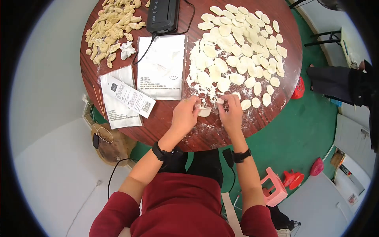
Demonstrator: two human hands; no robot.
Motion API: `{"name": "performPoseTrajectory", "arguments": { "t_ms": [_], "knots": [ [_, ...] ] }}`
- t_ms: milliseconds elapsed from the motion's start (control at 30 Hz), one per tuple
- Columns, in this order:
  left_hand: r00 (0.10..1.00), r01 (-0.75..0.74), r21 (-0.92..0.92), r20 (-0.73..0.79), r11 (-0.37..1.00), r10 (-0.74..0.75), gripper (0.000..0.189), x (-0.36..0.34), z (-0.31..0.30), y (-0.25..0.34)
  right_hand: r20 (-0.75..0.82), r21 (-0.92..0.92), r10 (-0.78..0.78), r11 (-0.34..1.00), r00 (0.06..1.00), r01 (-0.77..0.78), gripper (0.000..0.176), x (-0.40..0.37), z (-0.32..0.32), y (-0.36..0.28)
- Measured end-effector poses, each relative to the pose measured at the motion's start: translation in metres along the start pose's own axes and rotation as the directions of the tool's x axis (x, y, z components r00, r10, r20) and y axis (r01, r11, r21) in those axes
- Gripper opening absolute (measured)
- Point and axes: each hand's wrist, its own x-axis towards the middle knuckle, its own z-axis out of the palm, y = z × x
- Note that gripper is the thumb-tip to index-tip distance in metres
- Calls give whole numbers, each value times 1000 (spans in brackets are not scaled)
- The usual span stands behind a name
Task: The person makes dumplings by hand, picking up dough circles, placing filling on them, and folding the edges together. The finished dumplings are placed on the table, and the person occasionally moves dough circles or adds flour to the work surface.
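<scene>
Near the front edge of the round table, my left hand [185,117] is closed, its fingertips at the edge of a pale, flat dough wrapper [204,112]. My right hand [231,113] pinches a small whitish bit of dough [220,101] between thumb and fingers, a little apart from that wrapper. Beyond my right hand spreads a wide layer of oval dough wrappers [244,63], many overlapping. Loose white flour [196,63] dusts the table left of them and around my hands.
Shaped, filled dough pieces [108,29] lie heaped at the back left. A black sealing machine [163,15] with a cable stands beside them. Printed silver-white bags [162,67] and a label sheet [133,98] lie on the left. A person [339,83] stands at right; a pink stool [275,189] is on the floor.
</scene>
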Motion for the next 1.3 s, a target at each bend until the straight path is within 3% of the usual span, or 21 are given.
{"name": "performPoseTrajectory", "arguments": {
  "t_ms": [67, 133, 200, 333, 400, 433, 533, 667, 733, 933, 1000, 1067, 1133, 1167, 1300],
  "knots": [
    [996, 87, -34, 20, 996, -86, 24, 7, -9, 3, 4, -97, -105, 990, 994, 105, 29, 9, 9, 1],
    [995, 101, -32, 23, 994, -101, 24, 14, -13, 0, 43, -94, -64, 993, 997, 68, 31, 8, 12, 5],
    [997, 20, -30, -69, 999, -22, 24, 20, -13, -4, 64, -71, -73, 995, 995, 77, 30, 1, 8, 9],
    [990, 12, -98, -136, 995, -25, 25, 29, 4, -13, 119, -84, -44, 995, 992, 54, 31, -13, -2, 7],
    [974, -91, -75, -213, 993, 74, 27, 31, 9, -13, 163, -64, 10, 998, 987, 1, 31, -13, -7, 1],
    [990, -30, -139, -142, 990, 10, 30, 28, 8, -9, 172, -64, 4, 998, 985, 8, 31, -13, -7, 0],
    [980, -12, -140, -197, 990, -16, 26, 20, 2, -6, 169, -61, 102, 994, 980, -93, 32, -13, -6, 0],
    [971, -51, -112, -239, 992, 23, 28, 2, -20, -10, 203, -76, -16, 997, 979, 32, 32, -18, -5, 2],
    [981, 36, -157, -184, 987, -65, 29, -7, -33, -11, 217, -94, -65, 992, 974, 87, 31, -22, -8, -3],
    [980, 67, -140, -176, 988, -92, 29, -25, -58, -25, 276, -154, 82, 987, 958, -40, 21, -14, -13, -18],
    [974, 78, -160, -199, 984, -110, 28, -26, -62, -28, 3, -118, -48, 992, 999, 48, 12, -1, -2, -8],
    [971, 76, -169, -210, 983, -111, 28, -25, -64, -29, -58, -176, -45, 984, 997, 34, 12, 17, 12, -2],
    [969, 69, -176, -221, 982, -108, 27, -21, -65, -28, -216, -304, -150, 949, 965, 80, 20, 32, 29, -7],
    [970, 93, -200, -203, 975, -134, 27, -19, -65, -27, -164, -240, -63, 971, 984, 22, 30, 31, 34, -11],
    [962, 45, -264, -248, 963, -113, 26, -9, -52, -23, -191, -347, -73, 938, 979, 2, 40, 6, 45, -5]
  ]
}}
